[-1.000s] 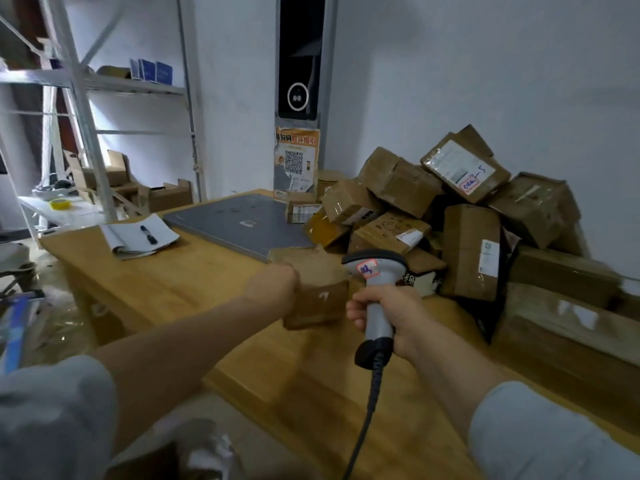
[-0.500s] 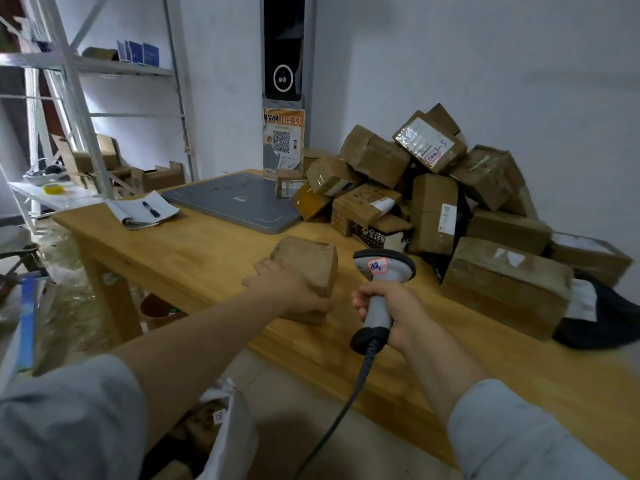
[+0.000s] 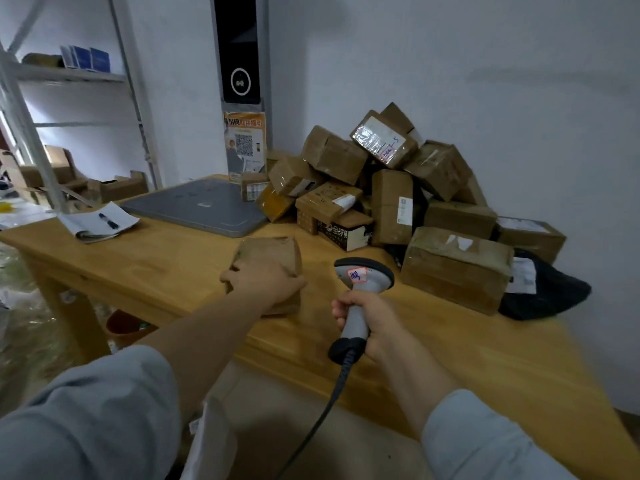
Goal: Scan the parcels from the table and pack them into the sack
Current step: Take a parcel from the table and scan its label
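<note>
Item: small brown parcel (image 3: 273,252), squat and roughly cuboid, matt creased wrapping, soft-cornered; it stands on the wooden table (image 3: 156,258) near the front edge, apart from the main heap. Left hand (image 3: 263,282): laid over the parcel's near top edge, fingers curled down around it in a grip. Right hand (image 3: 367,318): fist closed round the handle of the scanner (image 3: 363,275), a grey plastic pistol-grip unit with a labelled head and a dark coiled cable hanging below the table line. Step in hand, as judged: presenting the parcel for scanning. No label shows on the faces in view, so the parcel likely needs turning until the barcode faces the scanner head, held flat and steady, free of glare from any tape. Heap of parcels (image 3: 391,188): cardboard cartons, taped, some glossy, stacked loosely against the wall; disturbing it risks a slide. Also present: flat grey slab (image 3: 204,206), smooth; open notebook (image 3: 100,221) with pen. Sack: only a white edge (image 3: 211,441) at the bottom, identity uncertain.
</note>
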`<state>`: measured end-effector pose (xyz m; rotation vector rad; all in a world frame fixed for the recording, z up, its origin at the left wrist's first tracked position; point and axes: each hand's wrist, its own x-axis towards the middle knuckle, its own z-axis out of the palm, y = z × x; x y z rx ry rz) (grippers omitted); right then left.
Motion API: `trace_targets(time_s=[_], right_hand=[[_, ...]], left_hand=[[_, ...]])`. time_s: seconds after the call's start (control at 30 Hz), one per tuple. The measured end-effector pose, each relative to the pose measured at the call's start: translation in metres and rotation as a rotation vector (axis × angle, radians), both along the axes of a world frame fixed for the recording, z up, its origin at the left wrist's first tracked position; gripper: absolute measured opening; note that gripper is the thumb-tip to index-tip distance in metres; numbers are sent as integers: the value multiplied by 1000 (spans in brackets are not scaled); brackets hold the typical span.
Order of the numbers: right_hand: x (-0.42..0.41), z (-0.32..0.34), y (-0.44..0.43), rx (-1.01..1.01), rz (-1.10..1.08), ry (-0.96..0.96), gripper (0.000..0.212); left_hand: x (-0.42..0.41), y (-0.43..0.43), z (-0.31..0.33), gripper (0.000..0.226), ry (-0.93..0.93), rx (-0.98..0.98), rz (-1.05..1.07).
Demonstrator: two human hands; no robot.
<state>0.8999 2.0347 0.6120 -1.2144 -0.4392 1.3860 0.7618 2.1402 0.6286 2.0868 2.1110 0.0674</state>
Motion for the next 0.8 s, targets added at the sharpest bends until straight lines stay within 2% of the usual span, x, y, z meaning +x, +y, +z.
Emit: trace_targets(time_s=[0.07,0.13,0.17,0.23,0.27,0.33,0.4,0.43,0.57,0.6,0.7,0.8], right_hand=[[2,-2,1,6,-3,10,14],[2,-4,3,3,4,31,13],[1,-4,4,3,8,40,11],[-2,-6,7,5,13,51,5],[-5,-7,8,7,16,51,4],[-12,-7,10,12,21,44,6],[-17,-7,9,14,32,48,5],[-19,-6,8,15,42,54,4],[-21,-3,-1,-2,57,51,7],[-21,-2,-4,4,53,52,3],[-19,0,-10,40,45,78,9],[-21,4,-16,85,86,101,14]], left_hand=[[-13,0,6,82,-278,-19,-14],[-28,-7,17,64,-678,-119,28],[-37,-10,21,56,-821,-182,77],[-52,-15,26,57,-938,-223,126],[-57,-17,27,62,-966,-171,130],[-61,-18,34,62,-895,32,73],[-56,-13,42,45,-663,162,-37],[-50,-12,47,43,-549,166,-64],[-26,-11,62,78,-141,55,-122],[-24,-11,65,80,-95,38,-134],[-37,-2,71,70,-161,-15,-84],[-72,3,74,65,-369,-123,0]])
